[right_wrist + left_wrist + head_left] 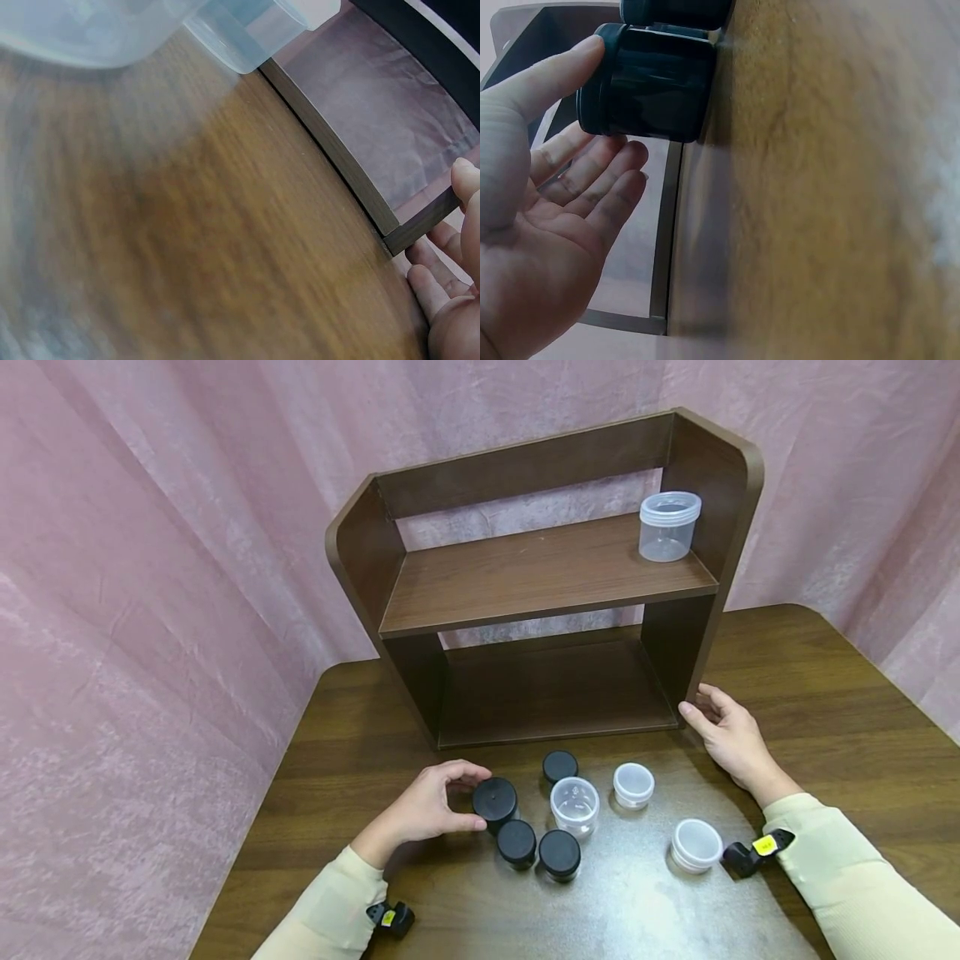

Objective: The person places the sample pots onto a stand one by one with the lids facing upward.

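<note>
Black-lidded jar [495,802] stands on the table [825,710] at the left end of a cluster of small jars, in front of the shelf [547,577]. The left hand [431,806] curls around it, thumb and fingertips touching its lid edge; whether it is actually gripped or only touched is hard to tell from the head view. The left wrist view shows more: the thumb [544,82] lies against the jar's [649,82] dark side while the other fingers are spread loosely just beside it, and a second black jar [675,11] is cut off at the top edge. The right hand [723,731] rests, fingers relaxed, against the shelf's lower right corner. In the right wrist view only its fingertips [465,184] show at the frame edge, touching the shelf's base board [420,221], and blurred clear jars [240,30] fill the upper left. Only the head view shows the clear jar [669,525] on the upper board, the two other black jars [538,847], the open clear jars [633,785], and the wrist devices.
</note>
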The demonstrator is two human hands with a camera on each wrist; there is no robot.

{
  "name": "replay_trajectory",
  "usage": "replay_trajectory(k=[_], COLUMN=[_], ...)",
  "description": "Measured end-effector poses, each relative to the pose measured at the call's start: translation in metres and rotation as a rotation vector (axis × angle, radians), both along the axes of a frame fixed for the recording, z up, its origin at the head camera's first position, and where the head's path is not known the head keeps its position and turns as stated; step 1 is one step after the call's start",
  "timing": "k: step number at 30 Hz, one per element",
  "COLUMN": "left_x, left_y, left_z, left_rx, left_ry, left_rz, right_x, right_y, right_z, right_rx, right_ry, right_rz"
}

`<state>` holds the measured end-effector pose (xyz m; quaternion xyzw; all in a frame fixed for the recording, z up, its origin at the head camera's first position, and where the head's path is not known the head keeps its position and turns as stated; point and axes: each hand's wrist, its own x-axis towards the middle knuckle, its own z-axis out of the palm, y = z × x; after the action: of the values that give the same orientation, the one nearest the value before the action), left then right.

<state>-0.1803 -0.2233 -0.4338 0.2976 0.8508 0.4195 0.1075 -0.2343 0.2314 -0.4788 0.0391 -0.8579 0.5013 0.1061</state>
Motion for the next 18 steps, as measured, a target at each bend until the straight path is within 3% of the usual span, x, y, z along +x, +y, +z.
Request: replay_trajectory(k=[6,18], left_x=[0.0009,0.001], left_y=[0.0005,0.0002], left_z=[0.0004,0.0003], left_rx=[-0.03,-0.071], left_ry=[0.037,0.043], left_rz=[-0.002,0.021], right_x=[-0.0007,0.002], right_y=[-0.0001,-0.0004], right_z=[-0.0004,0.0023], right_rx=[0.006,0.009], right_ry=[0.008,-0.004], right_rz=[-0.004,0.007])
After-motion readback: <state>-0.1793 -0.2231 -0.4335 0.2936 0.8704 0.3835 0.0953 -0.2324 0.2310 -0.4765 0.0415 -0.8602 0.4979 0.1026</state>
